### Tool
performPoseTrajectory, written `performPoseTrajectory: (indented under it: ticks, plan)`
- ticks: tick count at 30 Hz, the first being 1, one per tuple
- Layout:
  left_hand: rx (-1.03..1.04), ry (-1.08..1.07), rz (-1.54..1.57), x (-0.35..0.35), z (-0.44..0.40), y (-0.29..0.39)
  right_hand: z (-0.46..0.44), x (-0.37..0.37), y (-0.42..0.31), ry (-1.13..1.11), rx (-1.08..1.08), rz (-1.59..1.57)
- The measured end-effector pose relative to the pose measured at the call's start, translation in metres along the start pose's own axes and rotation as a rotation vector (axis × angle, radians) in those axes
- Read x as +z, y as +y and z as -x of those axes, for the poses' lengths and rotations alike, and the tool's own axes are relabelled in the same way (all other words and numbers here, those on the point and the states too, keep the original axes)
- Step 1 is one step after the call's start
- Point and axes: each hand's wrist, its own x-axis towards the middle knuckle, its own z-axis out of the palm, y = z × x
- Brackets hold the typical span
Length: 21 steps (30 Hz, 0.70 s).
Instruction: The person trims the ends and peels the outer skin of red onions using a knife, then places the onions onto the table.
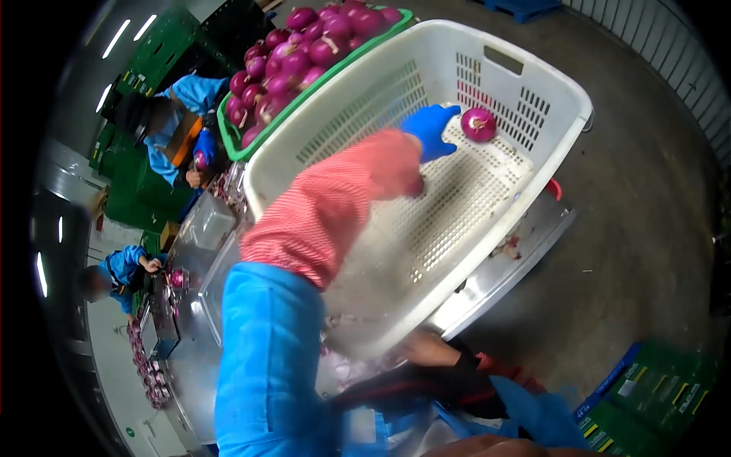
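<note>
My left hand (432, 133), in a blue glove and a red-striped sleeve cover, reaches into a white perforated plastic basket (563, 91). Its fingers and thumb are apart, with nothing between them. Just beyond the fingertips a red onion (478, 124) rests on the basket floor near the far end wall. Part of a small dark purple thing (416, 187) shows under my left wrist. My right hand (430, 349), bare, is low by the basket's near rim. Its fingers are blurred and partly hidden, so I cannot tell whether they grip anything.
A green crate (236, 151) heaped with red onions (293, 61) adjoins the basket. Under the basket is a metal worktop (487, 293) with peel scraps. Two co-workers in blue (190, 99) (126, 266) stand along the metal table at left. Green crates (655, 388) are stacked at lower right.
</note>
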Motion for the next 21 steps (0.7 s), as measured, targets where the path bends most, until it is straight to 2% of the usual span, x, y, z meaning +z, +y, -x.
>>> performPoseTrajectory:
  ticks: [1, 3, 5, 6, 8, 9, 12, 15, 17, 19, 21]
  plan:
    - [-0.051, -0.116, -0.021, 0.008, -0.023, 0.008, 0.003, 0.019, 0.02, 0.146, -0.089, 0.025]
    - [-0.033, -0.091, -0.033, 0.051, -0.06, 0.001, -0.004, 0.028, 0.063, 0.025, -0.179, -0.057]
    - [-0.034, -0.126, -0.029, 0.09, -0.094, -0.007, 0.005, 0.0, 0.046, -0.07, -0.045, -0.089]
    - [-0.063, -0.111, -0.049, 0.105, -0.107, -0.006, 0.01, -0.007, 0.041, 0.035, 0.015, -0.308]
    - [-0.12, -0.086, -0.091, 0.129, -0.124, -0.002, 0.013, -0.059, 0.002, -0.164, 0.081, -0.078]
    - [-0.161, -0.125, -0.094, 0.13, -0.13, 0.001, 0.012, -0.033, 0.02, -0.074, 0.116, -0.163]
    - [-0.319, -0.132, -0.177, 0.142, -0.142, 0.012, -0.029, 0.212, 0.19, 0.123, 0.043, -1.07]
    - [-0.413, -0.052, -0.027, 0.156, -0.149, 0.001, -0.011, 0.131, 0.131, 0.257, -0.127, -0.455]
    - [-0.445, 0.004, 0.003, 0.154, -0.143, 0.001, -0.006, 0.108, 0.12, 0.225, -0.199, -0.299]
    - [-0.416, -0.031, 0.157, 0.146, -0.127, -0.013, -0.004, 0.091, 0.111, 0.246, -0.308, -0.132]
    - [-0.4, -0.024, 0.249, 0.138, -0.111, -0.022, -0.001, 0.075, 0.098, 0.225, -0.303, -0.091]
